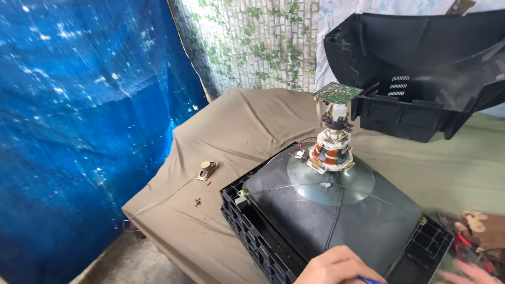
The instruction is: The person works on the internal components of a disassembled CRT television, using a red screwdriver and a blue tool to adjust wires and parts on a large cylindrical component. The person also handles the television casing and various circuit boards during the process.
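CRT tube [336, 221] is bared, shell off behind it; left hand [336, 267] rests on its near edge pinching something blue, so neck board [337, 92] seems next, right hand [471, 272] blurred, can't tell its grip.

Matt dark glass picture tube [336, 215], black ribbed plastic frame [252, 231], rumpled tan cloth [236, 131].

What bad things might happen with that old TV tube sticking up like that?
1. The green circuit board sits on the thin neck of the picture tube; a knock there might snap the glass.
2. The black rear casing hangs tilted just beside that neck and might bump it.
3. The left hand rests on the tube near a black wire and could snag it.
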